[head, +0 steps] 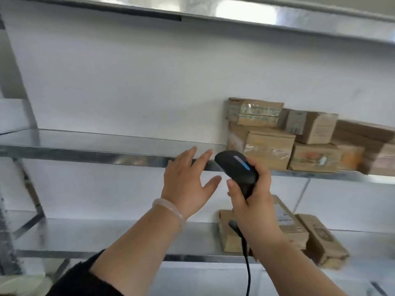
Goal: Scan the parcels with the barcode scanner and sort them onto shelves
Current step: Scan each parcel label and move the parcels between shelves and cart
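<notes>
Right hand (250, 201) is wrapped tight around the grip of a black handheld barcode scanner (237, 167) with a blue light strip on top, thumb up the side, head tipped up and to the left. A black cable (246, 259) drops from the bottom of the handle and runs down out of the picture.

Left hand (188, 182) is just beside it, empty, fingers spread wide, palm facing the shelving. Its fingertips (193, 149) sit right at the front lip of the shiny middle metal shelf (85, 144); can't tell if they actually touch it. There's a pale translucent bangle (168, 210) on that wrist and a black fuzzy sleeve (85, 278) pushed back up the forearm.

Moving out: the left and middle stretch of that middle shelf is bare metal, lots of room there. The brown cardboard parcels (277, 135) are all bunched at the right end, stacked two high and going off the right edge, the nearest one close behind the scanner head.

The lower metal shelf (96, 233) is the same deal, open on the left, with a few flat brown cardboard boxes (310, 236) on the right, partly hidden behind the right forearm. One long one sticks out past the front edge.

Upper metal shelf (235, 11) runs across the top, seen from underneath.
</notes>
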Available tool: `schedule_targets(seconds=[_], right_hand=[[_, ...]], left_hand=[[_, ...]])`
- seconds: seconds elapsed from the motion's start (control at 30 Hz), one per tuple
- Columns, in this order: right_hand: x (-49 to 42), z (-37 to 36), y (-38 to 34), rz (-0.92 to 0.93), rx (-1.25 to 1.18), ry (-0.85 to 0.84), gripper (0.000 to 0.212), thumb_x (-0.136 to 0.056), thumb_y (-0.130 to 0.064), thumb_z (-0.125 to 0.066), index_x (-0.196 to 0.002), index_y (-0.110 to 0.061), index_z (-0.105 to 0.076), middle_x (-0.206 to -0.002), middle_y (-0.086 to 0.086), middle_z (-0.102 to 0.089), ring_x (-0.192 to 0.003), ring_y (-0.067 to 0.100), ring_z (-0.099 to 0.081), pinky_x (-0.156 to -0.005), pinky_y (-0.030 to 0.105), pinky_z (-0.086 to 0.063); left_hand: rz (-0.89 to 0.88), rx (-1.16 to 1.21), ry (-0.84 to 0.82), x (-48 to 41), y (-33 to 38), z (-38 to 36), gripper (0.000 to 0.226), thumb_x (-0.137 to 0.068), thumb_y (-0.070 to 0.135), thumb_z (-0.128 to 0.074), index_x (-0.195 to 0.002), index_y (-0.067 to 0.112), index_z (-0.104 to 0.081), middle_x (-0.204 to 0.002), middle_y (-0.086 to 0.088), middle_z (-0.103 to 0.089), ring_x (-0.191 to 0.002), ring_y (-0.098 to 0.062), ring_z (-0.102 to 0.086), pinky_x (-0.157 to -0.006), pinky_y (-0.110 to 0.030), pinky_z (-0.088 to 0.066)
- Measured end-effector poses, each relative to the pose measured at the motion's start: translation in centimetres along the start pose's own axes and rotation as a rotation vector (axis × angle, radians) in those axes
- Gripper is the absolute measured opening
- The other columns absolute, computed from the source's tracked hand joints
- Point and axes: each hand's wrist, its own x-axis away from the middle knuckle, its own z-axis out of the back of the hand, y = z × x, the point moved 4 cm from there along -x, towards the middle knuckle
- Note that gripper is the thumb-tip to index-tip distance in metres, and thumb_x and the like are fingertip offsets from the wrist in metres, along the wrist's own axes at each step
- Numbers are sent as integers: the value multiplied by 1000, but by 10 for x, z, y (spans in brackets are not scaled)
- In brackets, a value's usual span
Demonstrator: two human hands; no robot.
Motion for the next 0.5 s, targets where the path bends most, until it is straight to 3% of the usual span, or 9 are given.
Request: schedule_targets(seconds=[0.07,0.13,0.27,0.4,0.5], right_hand=[[1,49,6,12,38,55,55,-92,-24,-61,-119,-60,-29,-118,-31,-54,-106,-4,-57,-83,10,-46],[2,96,13,18,82,116,54,-91,-23,-61,-119,-59,-31,-116,-40,-50,-108,-7,-55,-84,8,-45],[4,173,29,-20,162,204,51,-91,-28,-60,-123,-57,-32,-122,-15,-57,-104,11,-63,-86,41,-55],[-2,220,31,0,224,256,53,-91,-29,-59,-120,-62,-29,-121,-7,-59,-102,12,-64,-83,44,-56],[-15,236,29,28,224,265,51,-91,-28,-60,-123,-56,-32,-119,-7,-59,-100,10,-63,-79,42,-58]], left_hand=[[-61,72,-6,-8,50,-19,66,-92,64,-46,-151,47,-23,-161,6,-24,-149,-19,-18,-120,-47,-22],[-122,121,-18,-14,99,-36,64,-93,63,-46,-150,48,-21,-161,8,-23,-149,-18,-17,-121,-45,-21],[-167,170,-67,-20,166,-69,64,-93,62,-45,-150,48,-19,-163,12,-16,-151,-17,-13,-121,-43,-15],[-128,160,-158,-25,201,-88,66,-95,63,-40,-153,49,-10,-165,11,-6,-152,-18,-4,-121,-42,-8],[-158,162,-156,-34,216,-87,66,-96,62,-38,-153,47,-10,-165,9,-6,-152,-18,-2,-122,-43,-6]])
